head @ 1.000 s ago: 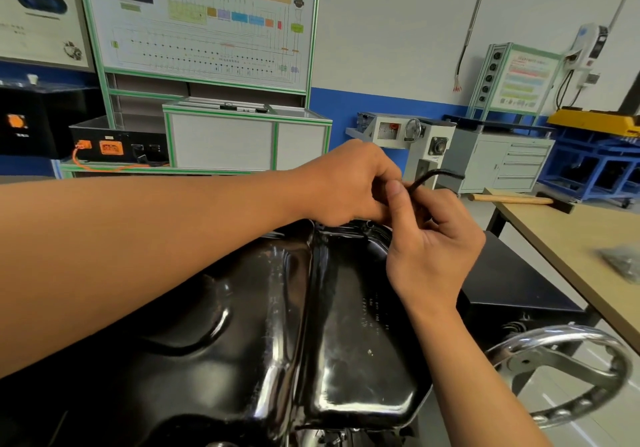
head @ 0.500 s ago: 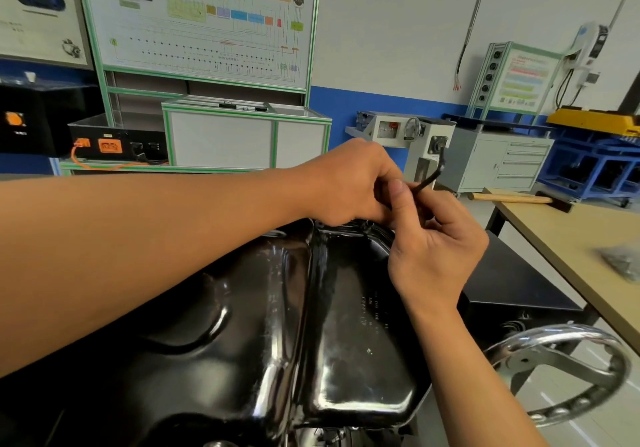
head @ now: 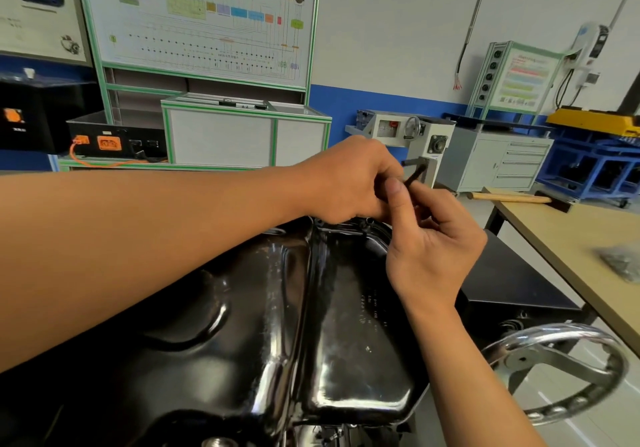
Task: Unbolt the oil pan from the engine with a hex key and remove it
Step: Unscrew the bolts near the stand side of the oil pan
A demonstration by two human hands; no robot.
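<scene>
Hex key swung up, L hand + R hand gripping it.

Oil pan glossy black; hex key black; workbench tan wood; handwheel chrome; wall band blue.

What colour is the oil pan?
The oil pan is glossy black; the head view shows it.

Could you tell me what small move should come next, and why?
Probably a short turn of the hex key: the left hand and right hand both grip it at the far rim of the oil pan, which is not yet off, so a bolt there likely holds it.
</scene>
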